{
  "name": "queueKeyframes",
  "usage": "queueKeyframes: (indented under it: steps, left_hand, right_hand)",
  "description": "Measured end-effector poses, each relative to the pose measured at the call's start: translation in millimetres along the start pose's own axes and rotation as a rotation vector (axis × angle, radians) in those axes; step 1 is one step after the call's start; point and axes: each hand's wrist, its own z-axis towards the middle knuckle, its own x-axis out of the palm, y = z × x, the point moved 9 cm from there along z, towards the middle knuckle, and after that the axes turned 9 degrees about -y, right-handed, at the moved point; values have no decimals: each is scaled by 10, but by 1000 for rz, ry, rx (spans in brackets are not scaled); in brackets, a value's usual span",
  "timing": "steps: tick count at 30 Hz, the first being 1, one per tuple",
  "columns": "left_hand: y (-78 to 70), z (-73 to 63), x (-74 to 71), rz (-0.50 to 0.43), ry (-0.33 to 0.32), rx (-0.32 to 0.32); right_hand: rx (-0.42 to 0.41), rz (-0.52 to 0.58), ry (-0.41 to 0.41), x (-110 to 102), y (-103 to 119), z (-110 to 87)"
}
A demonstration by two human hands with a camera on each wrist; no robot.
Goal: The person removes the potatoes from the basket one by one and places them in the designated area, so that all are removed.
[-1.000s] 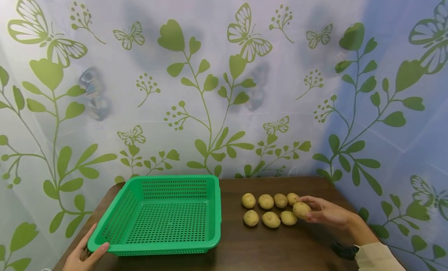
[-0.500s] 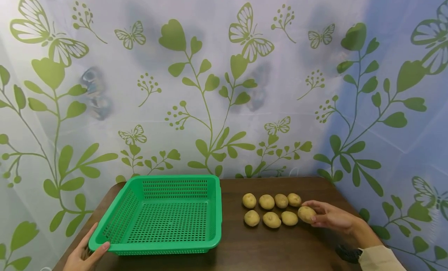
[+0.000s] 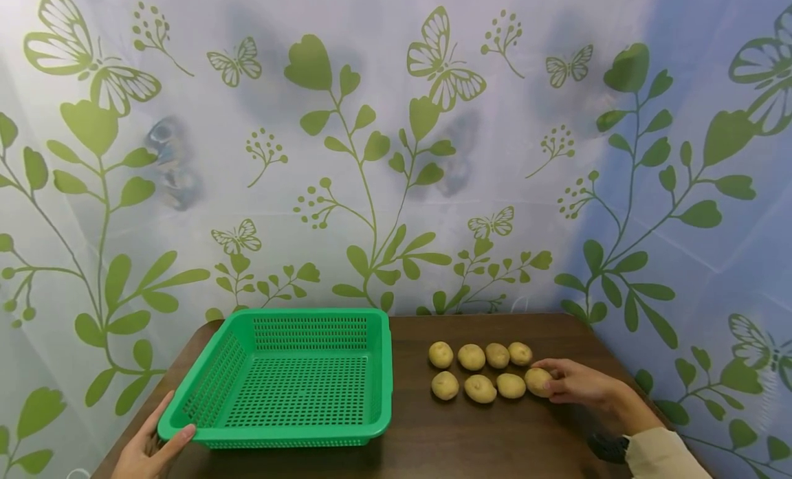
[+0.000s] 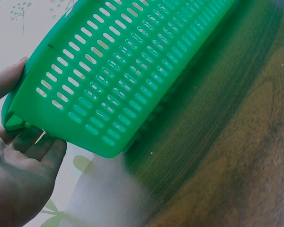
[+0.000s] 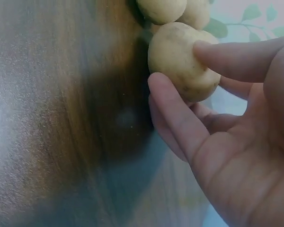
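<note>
Two rows of potatoes lie on the brown table. At the right end of the front row, my right hand [image 3: 584, 385] grips a potato [image 3: 537, 381] between thumb and fingers. The right wrist view shows this potato [image 5: 182, 61] close up, with the thumb on top and fingertips around its side. Its neighbour in the row is another potato [image 3: 511, 385], with little or no gap between them. My left hand [image 3: 148, 446] holds the near left corner of a green plastic basket [image 3: 291, 434]. In the left wrist view, thumb and fingers pinch the basket's rim [image 4: 19, 94].
The slotted basket stands on the left half of the table [image 3: 433, 438]. Back-row potatoes [image 3: 471, 357] sit behind the front row. A patterned curtain [image 3: 396, 156] hangs right behind the table's far edge and along its right side.
My right hand drew its potato rightward and forward, away from the back row, then moved slightly left beside the front row's last potato. The left hand keeps its hold on the basket.
</note>
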Motion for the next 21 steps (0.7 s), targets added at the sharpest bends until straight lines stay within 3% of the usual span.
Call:
queueKeyframes:
  steps: [6,13,21]
  left_hand:
    - [-14,24,-9,59,6,-2]
    - [-44,26,7,38,30,26]
    - [-7,49,-30,139,23,10]
  right_hand:
    - [17,-103,-49,-79,-23,17]
    - [-49,-169,-43,-102,52,-27]
    - [-76,-309,-120,-195,201,-32]
